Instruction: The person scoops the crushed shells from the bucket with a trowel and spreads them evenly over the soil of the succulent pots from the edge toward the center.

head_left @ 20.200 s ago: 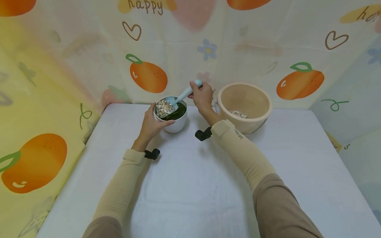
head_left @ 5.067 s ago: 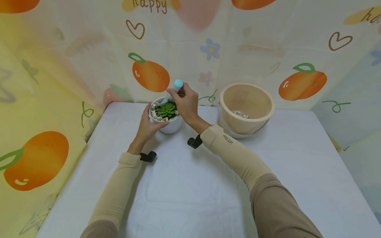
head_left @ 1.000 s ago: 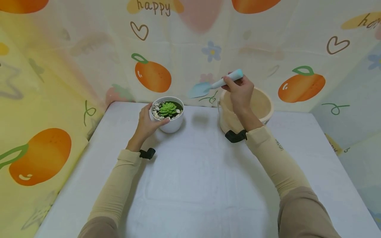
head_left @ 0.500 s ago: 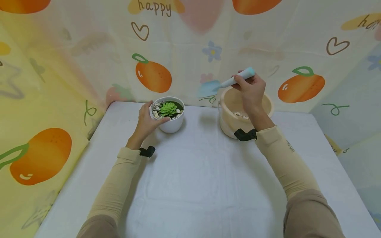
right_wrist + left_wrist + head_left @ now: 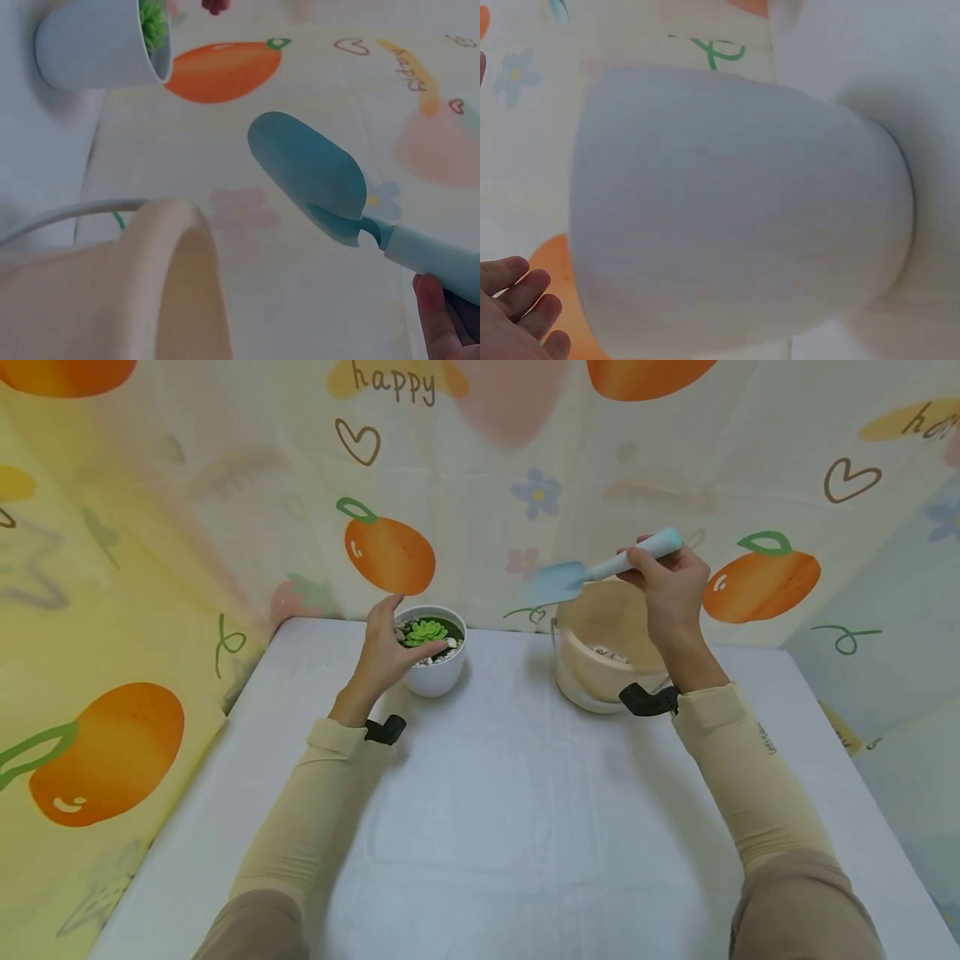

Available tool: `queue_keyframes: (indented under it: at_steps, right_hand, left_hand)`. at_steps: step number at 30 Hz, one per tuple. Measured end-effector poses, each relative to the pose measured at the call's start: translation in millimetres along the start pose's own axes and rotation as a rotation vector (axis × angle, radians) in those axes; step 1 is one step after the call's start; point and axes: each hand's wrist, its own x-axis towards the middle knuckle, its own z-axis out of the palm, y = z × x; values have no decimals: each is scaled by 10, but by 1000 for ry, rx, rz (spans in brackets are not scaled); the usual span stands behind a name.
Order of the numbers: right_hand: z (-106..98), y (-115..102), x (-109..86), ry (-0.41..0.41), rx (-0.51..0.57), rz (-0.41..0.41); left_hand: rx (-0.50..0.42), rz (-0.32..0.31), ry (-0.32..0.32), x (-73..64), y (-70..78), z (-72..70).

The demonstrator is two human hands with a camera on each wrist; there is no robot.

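Note:
My left hand [image 5: 381,653] is raised beside the white pot [image 5: 435,680], fingers and thumb spread over its near left rim. In the left wrist view its fingertips [image 5: 534,292] stand apart from the pot wall. The pot stands upright on the table and holds a green succulent [image 5: 426,632] ringed by pale pebbles, partly hidden by the thumb. With my right hand [image 5: 675,589] I grip a light blue hand trowel [image 5: 311,169] by its handle, above the beige bucket [image 5: 573,662]. The trowel's blade points left, and the right wrist view shows no pebbles on it.
Some pebbles [image 5: 609,653] lie on the bottom of the bucket, which stands at the back right with its handle [image 5: 90,210] hanging down. A patterned cloth [image 5: 480,493] hangs directly behind the white table [image 5: 495,827].
The trowel has moved from the pot rightward to above the bucket. My left hand has let go of the pot and risen slightly. Earlier, pebbles filled the trowel; now they ring the succulent.

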Motion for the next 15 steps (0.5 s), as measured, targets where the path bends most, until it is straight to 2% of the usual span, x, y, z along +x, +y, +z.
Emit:
queue_keyframes:
  at_steps: [4, 10, 15]
  right_hand:
    - [-103, -71, 18, 1, 15, 7]
    - [-213, -159, 45, 3, -2, -12]
    - [-311, -228, 71, 5, -9, -6]
  left_hand:
    - [-27, 43, 5, 29, 133, 78]
    - [-16, 94, 13, 65, 293, 200]
    - [-62, 121, 14, 93, 415, 315]
